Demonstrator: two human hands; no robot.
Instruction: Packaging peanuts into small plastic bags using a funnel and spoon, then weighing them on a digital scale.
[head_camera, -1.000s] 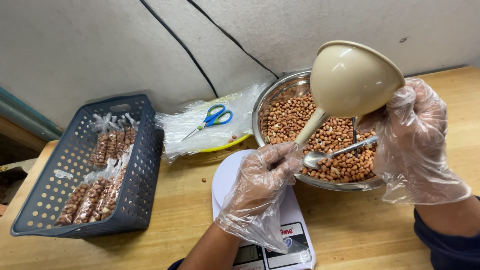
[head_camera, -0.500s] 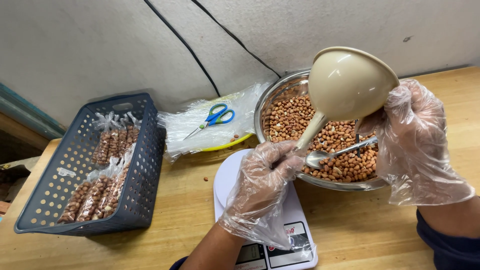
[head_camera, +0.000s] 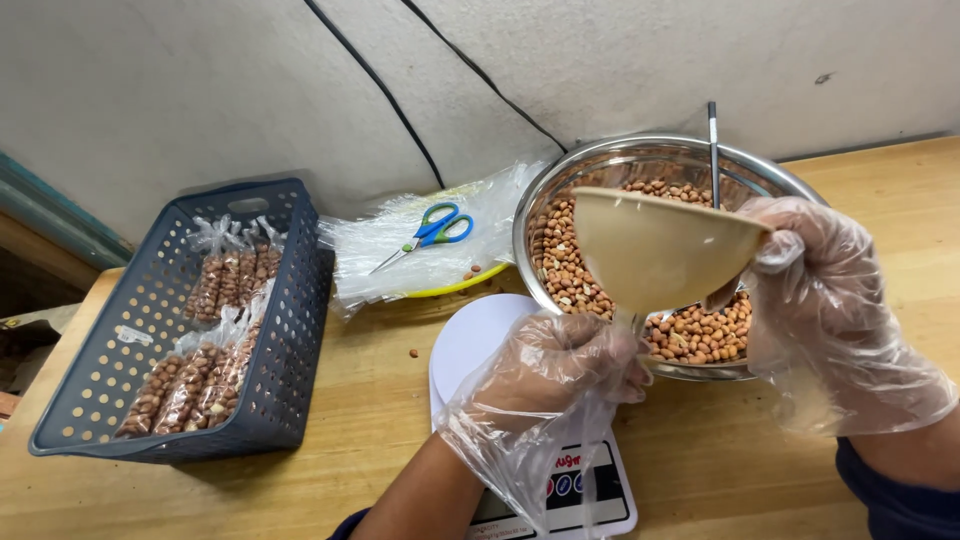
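While gloved in loose clear plastic, right hand (head_camera: 830, 300) closed on the rim of a beige funnel (head_camera: 660, 245), held upright, spout down, in front of a steel bowl (head_camera: 560, 180) of peanuts (head_camera: 555, 255). Left hand (head_camera: 560, 355) wrapped around the funnel's spout and a clear bag (head_camera: 530, 450), above a white kitchen scale (head_camera: 470, 340). Metal handle (head_camera: 712, 140) sticking up out of the bowl. To the left, scissors (head_camera: 432, 230) on a stack of plastic bags (head_camera: 390, 260); further left, grey basket (head_camera: 290, 320) with filled peanut packets (head_camera: 210, 350).
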